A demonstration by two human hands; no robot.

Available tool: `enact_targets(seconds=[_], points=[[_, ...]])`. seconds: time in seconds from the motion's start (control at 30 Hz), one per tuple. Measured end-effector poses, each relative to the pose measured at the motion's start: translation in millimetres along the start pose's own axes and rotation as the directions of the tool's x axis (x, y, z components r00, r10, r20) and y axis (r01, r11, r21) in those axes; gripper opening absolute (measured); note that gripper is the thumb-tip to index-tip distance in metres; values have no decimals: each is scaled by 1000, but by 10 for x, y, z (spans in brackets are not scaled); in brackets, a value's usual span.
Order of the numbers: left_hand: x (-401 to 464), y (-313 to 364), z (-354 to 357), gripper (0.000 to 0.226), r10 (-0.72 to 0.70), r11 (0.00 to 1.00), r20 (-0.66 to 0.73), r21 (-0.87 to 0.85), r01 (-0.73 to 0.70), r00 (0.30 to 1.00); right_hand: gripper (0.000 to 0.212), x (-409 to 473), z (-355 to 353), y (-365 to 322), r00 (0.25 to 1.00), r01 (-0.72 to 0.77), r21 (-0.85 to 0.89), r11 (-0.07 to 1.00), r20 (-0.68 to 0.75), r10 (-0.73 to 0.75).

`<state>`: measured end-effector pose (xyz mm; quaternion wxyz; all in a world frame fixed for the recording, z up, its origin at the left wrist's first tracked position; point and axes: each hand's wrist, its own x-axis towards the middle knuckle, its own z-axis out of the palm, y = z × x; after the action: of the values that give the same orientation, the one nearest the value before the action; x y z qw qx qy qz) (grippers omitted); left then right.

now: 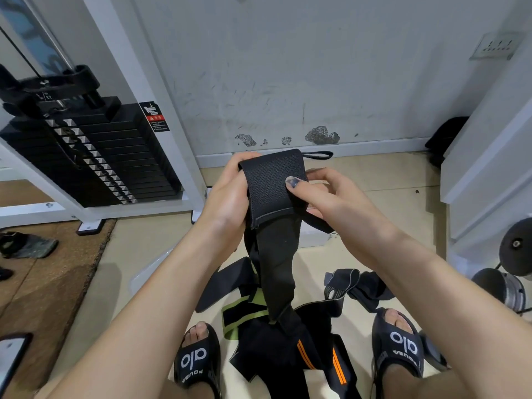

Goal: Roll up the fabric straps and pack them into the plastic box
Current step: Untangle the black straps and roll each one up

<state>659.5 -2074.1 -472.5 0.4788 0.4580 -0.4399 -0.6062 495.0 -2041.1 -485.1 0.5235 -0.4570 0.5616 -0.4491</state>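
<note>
Strap [273,197] is pinched between your left hand [227,197] and right hand [325,194], its tail hanging to the strap pile [276,335] on the floor [138,254].

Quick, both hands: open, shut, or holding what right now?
Left hand: grips the folded top of the wide black fabric strap.
Right hand: pinches the same strap, thumb pressed on its front.

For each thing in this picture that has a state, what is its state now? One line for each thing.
Black strap: held up in both hands, top end folded over, tail hanging down.
Left hand: grips the strap's left edge.
Right hand: pinches the strap, thumb on its front.
Straps on the floor: loose, unrolled, in a heap.
Plastic box: mostly hidden behind the strap; contents cannot be told.
</note>
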Motion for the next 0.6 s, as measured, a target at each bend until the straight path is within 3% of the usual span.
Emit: enact_targets(seconds=[0.1, 0.2, 0.3, 0.43, 0.6], points=[[-13, 37, -15, 27, 2, 1000, -10, -15, -2, 1000, 33, -14, -15, -6, 996, 35, 1, 999, 77, -35], [-24, 53, -22, 30, -10, 999, -13, -43, 9, 1000, 31, -29, -14, 27, 992, 82, 20, 996, 95, -83], [-9, 21, -38, 33, -21, 999, 30, 35, 19, 999, 16, -37, 17, 3, 993, 109, 43, 993, 47, -111], [-20, -47, -29, 45, -98, 989, 214, 131, 71, 972, 11, -31, 18, -29, 985, 174, 123, 977, -31, -172], [-10, -162, -4, 60, -209, 948, 208, 283, 146, 956, 9, -26, -21, -98, 978, 201, 241, 949, -114, -178]])
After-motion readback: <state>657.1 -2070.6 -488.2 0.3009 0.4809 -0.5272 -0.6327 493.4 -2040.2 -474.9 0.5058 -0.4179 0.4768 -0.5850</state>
